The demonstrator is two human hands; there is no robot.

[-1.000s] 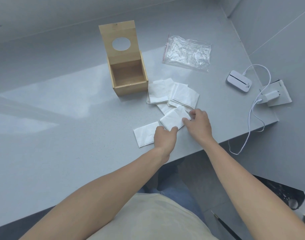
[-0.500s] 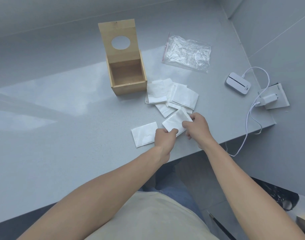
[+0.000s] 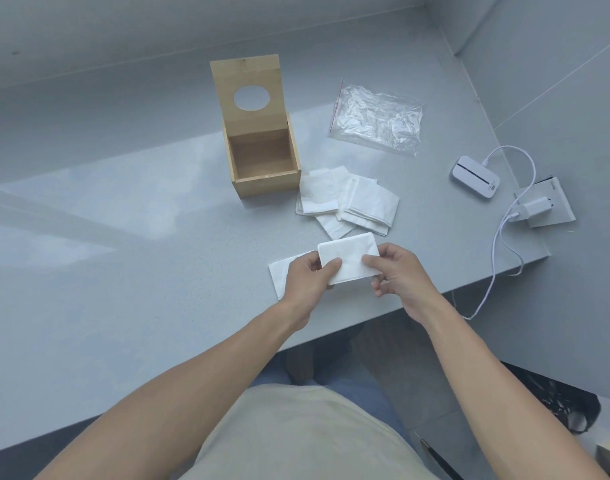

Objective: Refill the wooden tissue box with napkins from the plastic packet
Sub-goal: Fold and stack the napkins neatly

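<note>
From the head view I record both hands raised just above the grey counter (image 3: 123, 271) near its front edge, sharing one folded white napkin (image 3: 348, 259). The left hand (image 3: 305, 284) grasps the napkin's left end, thumb on top and fingers curled beneath; the right hand (image 3: 399, 278) pinches its right end the same way. A second napkin (image 3: 279, 275) lies flat on the counter, partly hidden under the left hand. A loose pile of napkins (image 3: 348, 202) sits just beside the wooden tissue box (image 3: 262, 161), to its right. I note the box standing with its lid (image 3: 250, 88) tipped up and its interior showing bare wood. The plastic packet (image 3: 376, 121) lies flat and crumpled, well behind the pile.
</note>
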